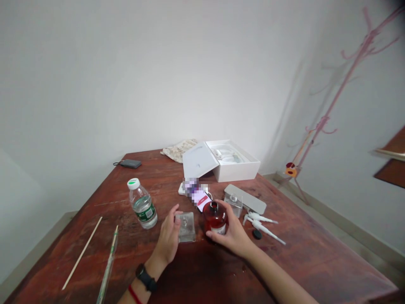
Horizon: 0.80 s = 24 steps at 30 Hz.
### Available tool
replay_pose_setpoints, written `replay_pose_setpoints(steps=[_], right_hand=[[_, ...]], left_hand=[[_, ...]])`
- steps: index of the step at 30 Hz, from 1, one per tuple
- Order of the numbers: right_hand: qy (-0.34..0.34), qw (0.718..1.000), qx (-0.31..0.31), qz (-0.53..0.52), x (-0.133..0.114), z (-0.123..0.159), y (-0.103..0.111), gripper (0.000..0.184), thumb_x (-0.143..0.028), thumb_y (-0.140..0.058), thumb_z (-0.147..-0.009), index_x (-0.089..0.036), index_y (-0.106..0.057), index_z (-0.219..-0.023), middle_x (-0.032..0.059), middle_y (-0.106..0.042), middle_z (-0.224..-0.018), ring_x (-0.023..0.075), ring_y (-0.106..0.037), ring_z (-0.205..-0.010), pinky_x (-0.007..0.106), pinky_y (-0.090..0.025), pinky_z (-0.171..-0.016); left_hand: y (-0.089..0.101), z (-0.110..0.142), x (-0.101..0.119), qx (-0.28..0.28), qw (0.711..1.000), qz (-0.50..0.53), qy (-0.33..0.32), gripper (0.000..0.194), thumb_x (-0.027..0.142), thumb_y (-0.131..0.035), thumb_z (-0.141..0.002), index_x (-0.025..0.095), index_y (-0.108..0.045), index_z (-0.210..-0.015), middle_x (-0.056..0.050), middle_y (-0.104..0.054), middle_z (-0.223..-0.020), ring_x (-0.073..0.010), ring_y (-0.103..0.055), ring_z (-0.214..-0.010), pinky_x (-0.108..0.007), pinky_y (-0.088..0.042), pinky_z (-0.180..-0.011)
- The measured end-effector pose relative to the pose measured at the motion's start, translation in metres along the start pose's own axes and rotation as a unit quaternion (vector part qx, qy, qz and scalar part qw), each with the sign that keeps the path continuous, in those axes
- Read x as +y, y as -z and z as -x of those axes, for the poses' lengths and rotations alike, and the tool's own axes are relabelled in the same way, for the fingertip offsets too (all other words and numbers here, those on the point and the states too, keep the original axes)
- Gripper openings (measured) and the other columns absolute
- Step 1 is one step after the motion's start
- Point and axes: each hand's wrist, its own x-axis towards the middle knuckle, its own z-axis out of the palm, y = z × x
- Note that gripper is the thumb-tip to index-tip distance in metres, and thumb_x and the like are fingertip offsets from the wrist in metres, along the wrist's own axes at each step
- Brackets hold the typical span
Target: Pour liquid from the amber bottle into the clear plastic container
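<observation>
My right hand [232, 232] is wrapped round an amber bottle [211, 216], which stands uncapped with a white label low on its side. My left hand [170, 232] is curled against the left side of a clear square bottle [187, 228], the thumb at its edge; some of the fingers are hidden behind it. The two bottles are a short gap apart on the table. Right of the amber bottle lie white pump heads [261, 226] with long tubes and a black cap [257, 234]. Another clear square bottle [236, 203] stands behind my right hand.
A water bottle [143, 204] stands left on the wooden table [126, 249], near a thin stick [82, 252] and wrapped chopsticks [108, 266]. Behind are a lit phone [201, 199], a grey case [249, 199], an open white box [238, 171], a cloth [179, 150] and a dark device [130, 163].
</observation>
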Motion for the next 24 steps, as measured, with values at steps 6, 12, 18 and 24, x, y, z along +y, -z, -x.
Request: replay_pose_setpoints(steps=[6, 12, 18, 24], right_hand=[[0.022, 0.999, 0.019, -0.03, 0.006, -0.005, -0.003, 0.091, -0.039, -0.094, -0.071, -0.024, -0.044, -0.146, 0.0177, -0.065, -0.145, 0.038, -0.066, -0.134, 0.055, -0.046, -0.12], [0.022, 0.999, 0.022, -0.042, 0.019, -0.013, 0.001, 0.088, -0.042, -0.092, -0.074, -0.025, -0.042, -0.144, 0.0167, -0.068, -0.141, 0.036, -0.069, -0.129, 0.055, -0.047, -0.119], [0.011, 0.999, 0.013, -0.048, 0.025, -0.018, 0.006, 0.087, -0.045, -0.09, -0.077, -0.025, -0.043, -0.147, 0.0152, -0.07, -0.141, 0.0351, -0.07, -0.128, 0.054, -0.048, -0.118], [-0.002, 0.998, 0.016, -0.058, 0.029, -0.018, 0.008, 0.088, -0.047, -0.089, -0.079, -0.027, -0.044, -0.151, 0.0138, -0.068, -0.145, 0.0347, -0.066, -0.134, 0.053, -0.045, -0.121]], left_hand=[[0.011, -0.008, 0.003, 0.026, 0.999, -0.002, -0.039, 0.076, 0.077, -0.027, -0.111, 0.019, -0.045, -0.158, -0.02, -0.06, -0.149, -0.0357, -0.055, -0.143, -0.057, -0.035, -0.126], [0.004, -0.006, 0.005, 0.0, 0.999, -0.013, -0.051, 0.07, 0.073, -0.032, -0.112, 0.02, -0.051, -0.154, -0.018, -0.066, -0.142, -0.0349, -0.06, -0.136, -0.055, -0.04, -0.123], [0.001, -0.003, 0.004, -0.007, 0.999, -0.02, -0.048, 0.07, 0.073, -0.03, -0.112, 0.02, -0.055, -0.151, -0.018, -0.066, -0.145, -0.0351, -0.059, -0.139, -0.055, -0.039, -0.125], [0.004, -0.004, 0.005, -0.013, 0.998, -0.034, -0.044, 0.068, 0.07, -0.029, -0.114, 0.019, -0.059, -0.148, -0.018, -0.066, -0.147, -0.0358, -0.058, -0.141, -0.054, -0.039, -0.126]])
